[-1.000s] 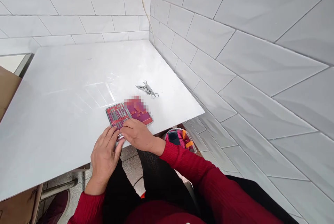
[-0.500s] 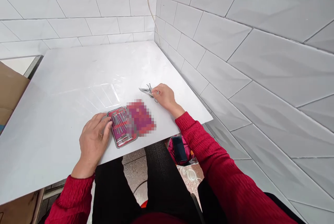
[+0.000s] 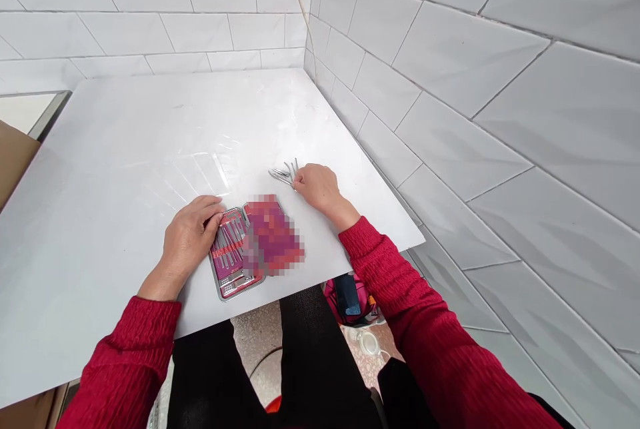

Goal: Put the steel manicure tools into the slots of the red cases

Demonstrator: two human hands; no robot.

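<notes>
An unfolded manicure kit case point(image 3: 216, 276) lies near the front edge of the table, its left half filled with slim metal tools in a purple-red lining. Its right half is blurred by pixelation. My left hand point(image 3: 193, 232) is at the upper left corner of the case, thumb and fingers closed about the rim. Farther right, several shiny metal manicure tools point(image 3: 281, 174), slender and plier-like, lie in a small group on the table. My right hand point(image 3: 317, 186) pinches at their near ends; its fingertips hide which tool they hold.
A clear plastic sheet or cover point(image 3: 203, 172) lies on the white table point(image 3: 125, 129) behind the case. Tiled walls stand behind and to the right. A cardboard box point(image 3: 15, 156) is at the left edge. Below the table, a phone point(image 3: 347, 296) rests on a pink bag point(image 3: 333, 299).
My left hand has shifted from the case's left side to its upper left corner, its fingers drawn together. The metal tools have spread apart a little by my right hand. The view has tilted slightly.
</notes>
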